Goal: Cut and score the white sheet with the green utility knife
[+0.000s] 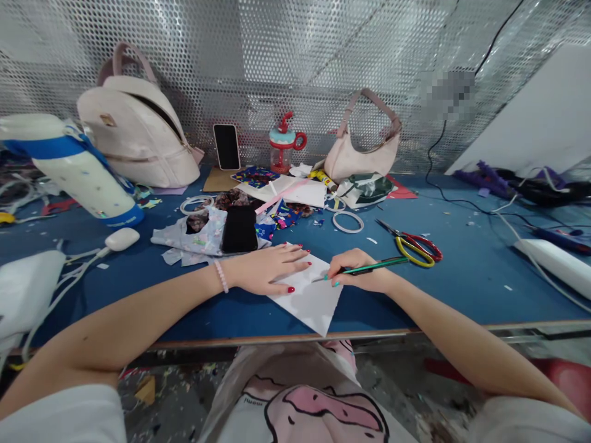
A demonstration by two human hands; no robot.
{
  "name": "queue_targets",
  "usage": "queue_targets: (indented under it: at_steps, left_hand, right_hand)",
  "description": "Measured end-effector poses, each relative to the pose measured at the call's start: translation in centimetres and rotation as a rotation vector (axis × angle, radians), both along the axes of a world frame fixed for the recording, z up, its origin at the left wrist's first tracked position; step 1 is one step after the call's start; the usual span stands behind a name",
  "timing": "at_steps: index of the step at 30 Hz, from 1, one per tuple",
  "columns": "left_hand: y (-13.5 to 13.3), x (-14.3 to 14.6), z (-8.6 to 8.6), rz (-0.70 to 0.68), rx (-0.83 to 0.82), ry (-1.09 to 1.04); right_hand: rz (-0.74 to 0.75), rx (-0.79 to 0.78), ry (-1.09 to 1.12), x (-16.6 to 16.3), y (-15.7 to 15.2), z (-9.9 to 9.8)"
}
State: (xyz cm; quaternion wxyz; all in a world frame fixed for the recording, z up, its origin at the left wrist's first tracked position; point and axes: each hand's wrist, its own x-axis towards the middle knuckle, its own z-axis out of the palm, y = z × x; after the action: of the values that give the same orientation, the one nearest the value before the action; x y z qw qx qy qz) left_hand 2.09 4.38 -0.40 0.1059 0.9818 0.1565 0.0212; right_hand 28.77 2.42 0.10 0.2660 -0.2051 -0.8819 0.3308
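Note:
A sheet of white paper (318,301) lies at an angle near the front edge of the blue table. My left hand (268,267) is flat on its left part, fingers stretched out. In my right hand (357,267) is a slim green pencil (385,264), pinched between the fingers, its pointed end at the paper's surface. Whether there are marks on the paper I cannot make out. Scissors (413,246) with one yellow and one red handle lie just beyond my right wrist. Beyond my left hand, a black phone (239,229) rests on pale patterned fabric (203,232).
Farther back are a white ring (348,222), fabric scraps, papers and a glue tube (325,179). A backpack (138,135), upright phone (226,146), red-handled cup (281,147) and handbag (362,154) stand behind. A large bottle (78,172) stands left; cables run along both sides.

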Motion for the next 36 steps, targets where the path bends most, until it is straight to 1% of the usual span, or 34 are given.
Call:
queue_targets:
  at_steps: [4,10,16,20,23,31,36]
  left_hand:
    - [0.1,-0.02,-0.07,-0.002,-0.01,-0.014]
    - [0.17,0.06,-0.1,0.006,-0.038,-0.018]
    - [0.07,0.14,0.11,0.017,-0.064,-0.039]
    - [0.02,0.21,0.33,0.017,-0.066,-0.004]
    - [0.06,0.21,0.32,0.02,-0.087,-0.029]
    - [0.17,0.1,0.14,0.026,-0.098,-0.029]
    - [0.17,0.11,0.12,0.021,-0.07,-0.013]
  right_hand:
    - [0.025,0.004,0.004,-0.06,-0.05,0.1]
    - [0.021,0.006,0.009,-0.05,-0.02,0.04]
    - [0.03,-0.047,-0.02,0.04,0.11,0.01]
    - [0.063,-0.009,-0.032,0.0,0.18,0.16]
    - [0.069,0.01,-0.048,-0.04,0.13,0.33]
    - [0.033,0.027,-0.099,0.17,0.05,0.39]
    - [0.022,0.007,-0.103,0.25,-0.02,0.48]
